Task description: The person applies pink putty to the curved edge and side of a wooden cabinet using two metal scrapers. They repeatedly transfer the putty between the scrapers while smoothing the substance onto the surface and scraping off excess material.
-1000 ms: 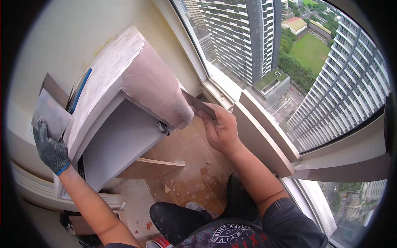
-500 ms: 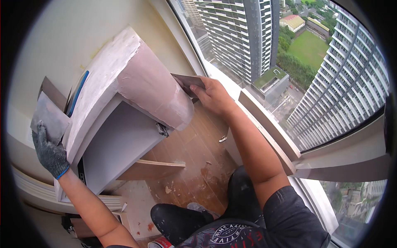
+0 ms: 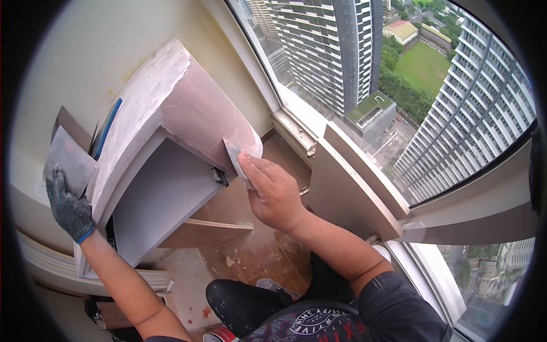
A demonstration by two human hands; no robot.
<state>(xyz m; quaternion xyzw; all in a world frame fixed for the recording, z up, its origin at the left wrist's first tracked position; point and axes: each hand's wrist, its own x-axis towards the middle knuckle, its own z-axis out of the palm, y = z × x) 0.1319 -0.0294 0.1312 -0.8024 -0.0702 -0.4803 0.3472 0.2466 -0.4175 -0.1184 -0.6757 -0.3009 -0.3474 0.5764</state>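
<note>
A curved cabinet [image 3: 137, 85] carries pinkish filler [image 3: 200, 108] over its rounded side. My bare right hand [image 3: 273, 191] pinches a thin flat scraper [image 3: 236, 162], whose blade lies against the lower part of that filler. At the left, my left hand [image 3: 69, 208], in a dark grey glove with a blue cuff, holds a flat plate [image 3: 69, 157] smeared with filler beside the cabinet's edge. Behind this plate stand a brown sheet [image 3: 74, 128] and a blue-edged blade [image 3: 108, 128] leaning at the cabinet.
Below the cabinet lies a wooden floor [image 3: 285, 251] with scattered debris. An open wooden panel [image 3: 213, 232] juts out under it. Pale boards [image 3: 353, 191] line the window at the right. A red and white can [image 3: 222, 335] sits near my knee.
My right hand has moved down and left with the scraper, from the cabinet's far side to the lower front of the filler. My left hand has barely moved.
</note>
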